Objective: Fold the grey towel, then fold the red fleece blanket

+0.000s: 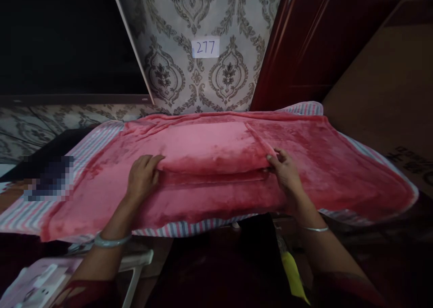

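A pink plush blanket (324, 163) lies spread over a striped cloth (94, 141) on a raised surface. A folded pink piece (213, 148) rests on top of it in the middle. My left hand (142, 175) grips the left near corner of that folded piece, fingers curled over its edge. At the right near corner, my right hand (286, 170) pinches the edge of the fold. Each wrist wears a bangle.
Patterned wallpaper with a paper label reading 277 (205, 47) rises behind. A dark red wooden door (304, 42) stands at the right, a cardboard box (389, 96) beside it. A white stool (135, 263) and a yellow object (294, 276) sit below.
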### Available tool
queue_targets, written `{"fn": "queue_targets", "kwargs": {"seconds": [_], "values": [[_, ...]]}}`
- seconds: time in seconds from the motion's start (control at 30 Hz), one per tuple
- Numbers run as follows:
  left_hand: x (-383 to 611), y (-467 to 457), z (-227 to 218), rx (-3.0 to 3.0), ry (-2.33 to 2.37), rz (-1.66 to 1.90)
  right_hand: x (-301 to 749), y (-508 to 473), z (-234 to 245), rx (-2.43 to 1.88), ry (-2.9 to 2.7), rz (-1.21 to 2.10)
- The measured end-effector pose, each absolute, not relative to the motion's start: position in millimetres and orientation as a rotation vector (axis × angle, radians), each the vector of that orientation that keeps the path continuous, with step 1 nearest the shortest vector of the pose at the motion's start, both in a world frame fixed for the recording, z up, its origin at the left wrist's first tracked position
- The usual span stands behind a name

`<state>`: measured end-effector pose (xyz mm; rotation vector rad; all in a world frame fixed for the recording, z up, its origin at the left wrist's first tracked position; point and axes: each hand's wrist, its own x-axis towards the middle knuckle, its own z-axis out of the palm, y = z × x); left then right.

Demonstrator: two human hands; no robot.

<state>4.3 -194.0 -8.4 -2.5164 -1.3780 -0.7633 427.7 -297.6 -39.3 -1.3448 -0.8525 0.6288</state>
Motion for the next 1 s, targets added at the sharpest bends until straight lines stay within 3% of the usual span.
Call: {"fn": "queue_targets", "kwargs": {"seconds": [0.3,0.6,0.7,0.87,1.0], "values": [[-13.0,-196.0,-49.5,-2.627,-1.498,-0.712,423.4,-309.6,-74.5,-1.425,-0.793,0.74],[-2.9,-200.7,-13.8,-2.672,-1.28,-1.104,430.3,-313.6,-62.1,-1.482,-0.839,0.764],[28.2,-197.2,1.5,-2.714,-1.209,-1.042,433.9,-317.0,-64.0,-1.545,-0.93,0.611],[94.1,-182.4,23.9,-2.737,-1.206,-0.718,429.6,-307.0,-47.1,-1.608,-1.136,0.055],[135.1,-157.9,40.1,-2.757,-1.313,-0.454,413.1,-262.8,-10.4,-1.624,-1.531,-0.063]]}}
